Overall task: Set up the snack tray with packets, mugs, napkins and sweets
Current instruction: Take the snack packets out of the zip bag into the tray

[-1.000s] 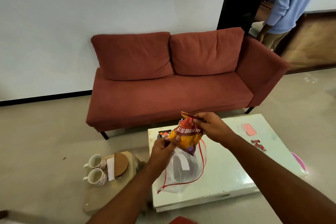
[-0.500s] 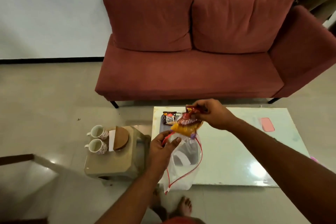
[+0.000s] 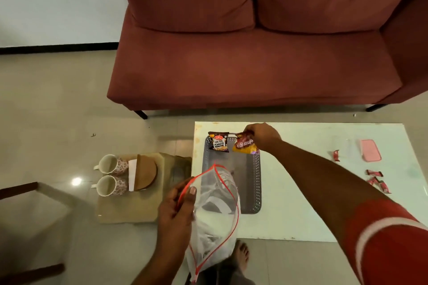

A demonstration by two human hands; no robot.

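- Right now the right hand (image 3: 262,135) is stretched forward from the 4 o'clock corner of the view, arm nearly straight, its fingers pinched shut on the top edge of the Aloo Bhujia packet (image 3: 245,145).
- That packet hangs tilted from the pinch, its lower end at the far end of the grey tray (image 3: 254,183); whether it touches the tray floor cannot be told.
- Just beside it, at 9 o'clock from it, the Salted Peanuts packet (image 3: 218,142) lies in the tray's far-left corner.
- The left hand (image 3: 177,208) is held lower and nearer the body, forearm rising from 6 o'clock, thumb and fingers closed on the red-edged mouth of the clear zip bag (image 3: 214,217).
- The bag hangs down from that grip, its mouth gaping open, overlapping the tray's near-left corner and the near edge of the white tabletop (image 3: 308,203).
- Red-wrapped sweets (image 3: 376,180) lie scattered on the tabletop at 3 o'clock from the tray, well apart from it, with a pink case (image 3: 370,149) beyond them.
- On a low stool (image 3: 129,208) at 9 o'clock from the tray stand two floral mugs (image 3: 111,174), one behind the other, with white napkins (image 3: 132,174) and a brown round holder (image 3: 146,172) just beside them.
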